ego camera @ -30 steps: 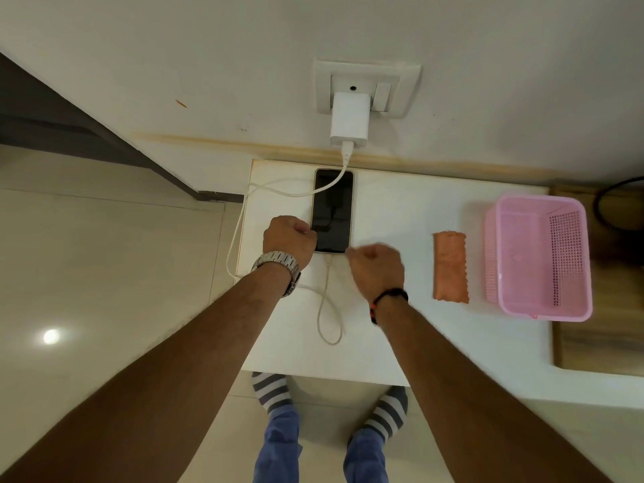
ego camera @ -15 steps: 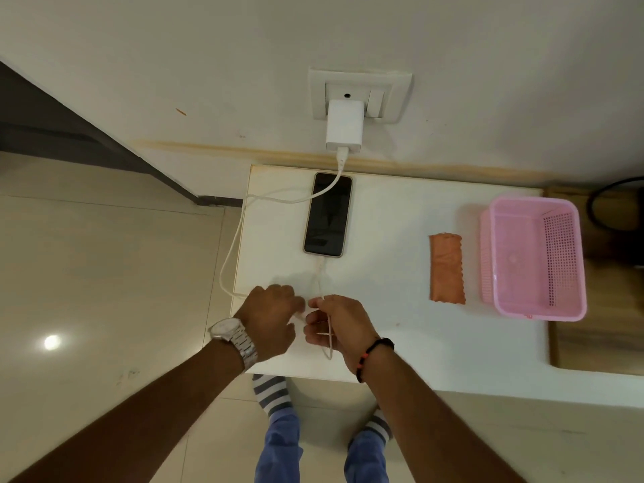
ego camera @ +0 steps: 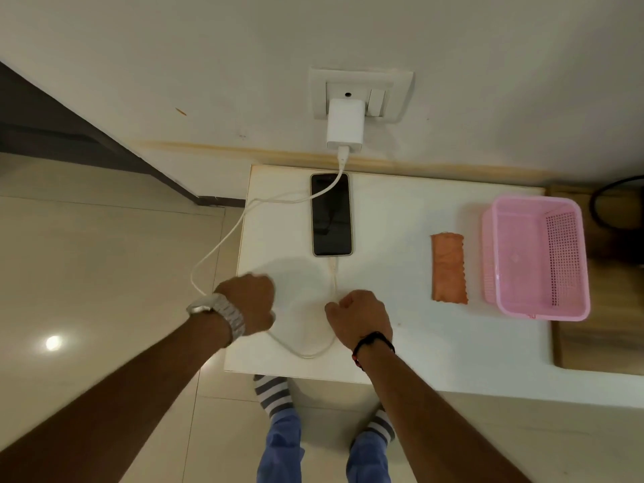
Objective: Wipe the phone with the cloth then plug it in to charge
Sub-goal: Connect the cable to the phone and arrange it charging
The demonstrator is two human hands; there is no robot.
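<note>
The left hand (ego camera: 249, 303) is curled over the table's left edge, motion-blurred; it seems to hold the cable (ego camera: 223, 244) where it drops off the side, though the grip itself is hidden. The right hand (ego camera: 359, 317) is also curled, fingertips at the cable just below the phone, apparently pinching it. Between the hands the cable sags in a loop on the table (ego camera: 400, 343).

The phone (ego camera: 331, 214) lies face up, screen dark, with the plug in its near end. The cable runs across its top corner up to the charger (ego camera: 345, 125) in the wall socket (ego camera: 360, 94).

The cloth (ego camera: 449, 268) lies folded to the right, beside a pink basket (ego camera: 536, 259).

By my reading, wiping and plugging are done; what remains is tidying the slack and letting go without tugging the plug loose.
</note>
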